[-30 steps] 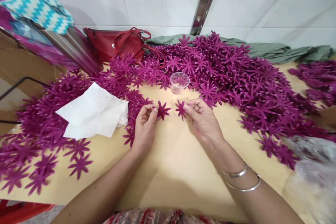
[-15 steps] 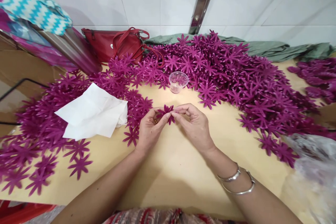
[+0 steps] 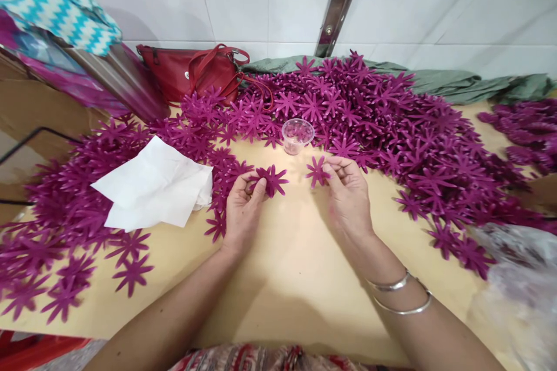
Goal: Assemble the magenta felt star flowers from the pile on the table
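Observation:
My left hand [image 3: 243,203] pinches a purple flower-shaped petal piece [image 3: 275,181] between thumb and fingers. Whether it is one layer or more I cannot tell. To the right, my right hand [image 3: 351,194] grips a smaller-looking purple petal piece [image 3: 316,171] by its edge. The two pieces are apart, held a little above the table. Just beyond them stands a small clear plastic cup [image 3: 297,136]; its contents are hard to make out. A large heap of purple petal pieces [image 3: 383,110] curves behind my hands and down the left side.
White paper sheets [image 3: 152,188] lie on the petal pieces at the left. A red handbag [image 3: 191,72] rests against the tiled wall, beside a metal cylinder [image 3: 126,81] with a patterned cloth. Green fabric [image 3: 456,84] runs along the back; a clear plastic bag [image 3: 522,266] is at the right.
My hands have drawn apart, the right moving right and slightly up. Where both met at one spot, each now holds a separate purple petal piece.

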Available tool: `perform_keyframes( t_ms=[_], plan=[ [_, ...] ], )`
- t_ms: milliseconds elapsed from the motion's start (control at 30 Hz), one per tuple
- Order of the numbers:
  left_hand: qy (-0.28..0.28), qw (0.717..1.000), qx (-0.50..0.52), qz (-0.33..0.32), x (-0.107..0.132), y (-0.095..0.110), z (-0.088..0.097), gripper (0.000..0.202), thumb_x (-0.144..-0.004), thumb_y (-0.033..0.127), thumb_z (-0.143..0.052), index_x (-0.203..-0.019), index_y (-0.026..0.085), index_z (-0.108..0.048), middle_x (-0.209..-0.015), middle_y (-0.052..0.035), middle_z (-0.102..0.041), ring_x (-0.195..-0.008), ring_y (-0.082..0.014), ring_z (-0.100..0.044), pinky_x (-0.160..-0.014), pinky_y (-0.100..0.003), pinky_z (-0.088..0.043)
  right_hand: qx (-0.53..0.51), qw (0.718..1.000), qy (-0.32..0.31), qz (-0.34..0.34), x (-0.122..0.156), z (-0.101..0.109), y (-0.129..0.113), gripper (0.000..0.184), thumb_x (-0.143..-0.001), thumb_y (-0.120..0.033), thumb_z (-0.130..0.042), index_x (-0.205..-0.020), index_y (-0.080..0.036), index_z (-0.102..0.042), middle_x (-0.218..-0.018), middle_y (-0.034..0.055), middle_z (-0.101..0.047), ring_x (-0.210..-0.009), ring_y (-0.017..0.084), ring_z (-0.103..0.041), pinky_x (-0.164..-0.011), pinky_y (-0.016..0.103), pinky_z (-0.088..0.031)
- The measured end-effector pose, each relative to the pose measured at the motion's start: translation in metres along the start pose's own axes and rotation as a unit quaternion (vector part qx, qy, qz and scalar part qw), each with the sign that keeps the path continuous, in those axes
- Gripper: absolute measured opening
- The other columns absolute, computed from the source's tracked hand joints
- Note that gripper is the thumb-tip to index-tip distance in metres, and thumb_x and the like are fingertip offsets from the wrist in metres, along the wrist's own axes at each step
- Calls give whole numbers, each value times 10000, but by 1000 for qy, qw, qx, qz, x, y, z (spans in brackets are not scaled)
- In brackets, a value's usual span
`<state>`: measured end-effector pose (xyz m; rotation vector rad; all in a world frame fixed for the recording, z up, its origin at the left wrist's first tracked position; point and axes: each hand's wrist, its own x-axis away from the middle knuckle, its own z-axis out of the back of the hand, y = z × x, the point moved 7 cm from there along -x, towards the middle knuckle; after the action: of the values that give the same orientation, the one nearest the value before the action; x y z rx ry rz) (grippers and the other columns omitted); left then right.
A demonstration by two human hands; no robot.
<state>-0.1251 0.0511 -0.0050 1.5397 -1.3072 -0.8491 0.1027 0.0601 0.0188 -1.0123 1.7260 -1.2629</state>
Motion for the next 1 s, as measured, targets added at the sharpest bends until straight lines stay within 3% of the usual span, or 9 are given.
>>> perform_keyframes(
  t_ms=[100,167,267,367,467,533,633,800,1000],
  plan=[
    [10,999,0,-47,5,11,3,272,-894,384,-798,-1064,217,-667,-907,17,-673,-772,-85,-638,-725,-181,-553,41,999,-13,28,5,-3,-2,153,-919,-334,-754,-1022,-245,-685,-933,-7,-689,-828,137,-646,-813,292,-549],
    [-7,990,-35,-135,17,28,1,205,-948,316,-750,-1106,219,-664,-960,-8,-697,-821,-97,-680,-759,-191,-576,48,994,-99,12,14,-20,1,166,-943,-346,-735,-1073,-256,-688,-1012,20,-731,-900,160,-691,-888,328,-570],
    [-140,941,-110,-289,51,48,-22,271,-981,145,-666,-1235,237,-642,-1107,-76,-751,-976,-171,-757,-826,-262,-629,24,955,-294,-43,36,-53,8,257,-967,-405,-708,-1191,-277,-703,-1174,60,-769,-1075,206,-731,-1023,393,-564],
    [-254,893,-169,-331,75,44,-42,357,-962,71,-649,-1274,245,-633,-1084,-81,-779,-961,-181,-781,-851,-272,-639,28,943,-327,-51,42,-59,10,269,-991,-419,-672,-1214,-281,-732,-1257,66,-759,-1174,217,-711,-1087,407,-533],
    [-249,928,-156,-230,60,28,-45,241,-979,130,-658,-1199,227,-660,-1067,-64,-762,-914,-145,-763,-811,-223,-619,25,972,-231,-46,28,-42,11,195,-987,-387,-680,-1127,-266,-742,-1158,54,-771,-1037,194,-721,-987,370,-572],
    [-196,968,-100,-122,40,16,-39,163,-996,207,-664,-1159,212,-664,-1072,-58,-752,-945,-139,-743,-836,-223,-607,11,985,-169,-45,20,-31,10,184,-1003,-399,-650,-1109,-265,-718,-1101,47,-760,-949,181,-709,-910,353,-589],
    [-117,993,-9,-20,20,3,-28,203,-961,308,-735,-1124,209,-665,-1013,-28,-766,-912,-123,-731,-866,-229,-593,65,987,-149,13,18,-28,0,203,-1003,-425,-643,-1129,-276,-703,-1120,54,-718,-992,197,-685,-931,370,-580],
    [-107,992,56,35,16,-4,-27,295,-882,405,-817,-1029,193,-675,-896,-5,-774,-819,-137,-742,-819,-270,-614,231,936,-181,194,35,-43,-25,198,-861,-225,-817,-1039,-280,-750,-1103,54,-633,-1119,237,-630,-1041,418,-530],
    [-102,992,59,53,17,-8,-25,290,-823,366,-876,-976,185,-708,-886,7,-770,-811,-104,-725,-824,-228,-615,214,947,-184,155,34,-41,-21,70,-919,-221,-757,-968,-270,-770,-1177,67,-654,-1171,235,-651,-1069,429,-535]
  ],
)
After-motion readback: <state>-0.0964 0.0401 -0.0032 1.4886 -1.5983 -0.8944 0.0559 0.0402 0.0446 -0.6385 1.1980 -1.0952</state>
